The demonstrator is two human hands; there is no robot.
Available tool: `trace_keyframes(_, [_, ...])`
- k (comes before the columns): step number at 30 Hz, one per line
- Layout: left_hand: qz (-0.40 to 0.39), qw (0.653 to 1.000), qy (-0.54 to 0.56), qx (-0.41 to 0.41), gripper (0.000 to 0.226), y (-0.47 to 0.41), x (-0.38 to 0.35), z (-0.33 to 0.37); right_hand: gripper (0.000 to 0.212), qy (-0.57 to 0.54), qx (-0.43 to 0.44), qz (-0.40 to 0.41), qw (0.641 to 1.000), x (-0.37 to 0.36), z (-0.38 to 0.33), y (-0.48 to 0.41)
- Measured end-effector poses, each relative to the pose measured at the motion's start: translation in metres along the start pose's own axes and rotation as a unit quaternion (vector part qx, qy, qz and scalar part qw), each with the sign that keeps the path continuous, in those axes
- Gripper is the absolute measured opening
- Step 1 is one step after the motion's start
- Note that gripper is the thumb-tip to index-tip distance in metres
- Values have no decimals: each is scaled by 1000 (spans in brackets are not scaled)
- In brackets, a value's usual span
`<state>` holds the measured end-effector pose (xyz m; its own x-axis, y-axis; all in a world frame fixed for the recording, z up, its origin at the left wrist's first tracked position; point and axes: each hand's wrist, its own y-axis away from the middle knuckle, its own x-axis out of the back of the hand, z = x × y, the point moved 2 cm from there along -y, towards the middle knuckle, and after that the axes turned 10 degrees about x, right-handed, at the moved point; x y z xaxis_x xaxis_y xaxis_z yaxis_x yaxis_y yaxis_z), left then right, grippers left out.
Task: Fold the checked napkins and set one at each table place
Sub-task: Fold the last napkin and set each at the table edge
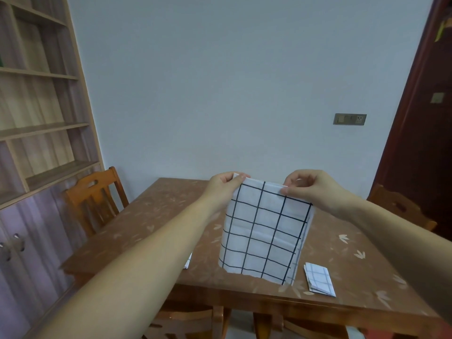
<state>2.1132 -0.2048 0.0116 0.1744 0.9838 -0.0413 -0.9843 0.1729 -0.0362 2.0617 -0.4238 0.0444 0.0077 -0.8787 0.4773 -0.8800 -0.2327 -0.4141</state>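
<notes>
Left hand point(223, 184) and right hand point(308, 185) each pinch a top corner of the checked napkin point(264, 231), hanging above the counter point(146, 228) (folded napkin point(319, 278) lies near right)

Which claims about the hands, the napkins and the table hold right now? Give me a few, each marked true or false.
1. The left hand and right hand both pinch the top edge of the checked napkin. True.
2. The checked napkin lies flat on the table. False: it hangs from the hands, over the table.
3. A folded napkin lies on the table, right of the held one. True.
4. The chair at the table's left has tipped over. False: it stands upright.
</notes>
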Motion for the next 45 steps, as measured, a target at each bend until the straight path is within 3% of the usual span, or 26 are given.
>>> trace_keyframes(5, [-5, 999, 30, 16, 17, 1, -1, 1, 6, -16, 32, 16, 999, 5, -6, -1])
trace_keyframes(11, [-9, 999, 20, 23, 17, 1, -1, 0, 8, 87, -12, -45, 995, 11, -8, -2])
trace_keyframes(15, [-20, 996, -79, -29, 11, 2, 6, 10, 12, 138, -10, -49, 989, 18, -5, -2])
trace_keyframes(22, [-31, 956, -277, -88, 11, 2, 7, 31, 14, 157, 14, -40, 987, 21, -4, -2])
trace_keyframes(28, [-31, 962, -262, -72, 2, -1, 10, 27, 1, 172, 34, -55, 983, 22, -5, -1])
trace_keyframes(38, [-20, 973, -224, -44, 13, -6, 17, 24, 26, 243, 7, -119, 963, 27, -11, 1])
trace_keyframes(42, [-18, 990, -138, -28, 7, -7, 20, 19, 29, 217, 12, -117, 969, 32, -12, 3])
trace_keyframes(45, [-4, 999, -37, -2, 2, -4, 15, 17, 38, 104, 3, -119, 987, 34, -7, 0])
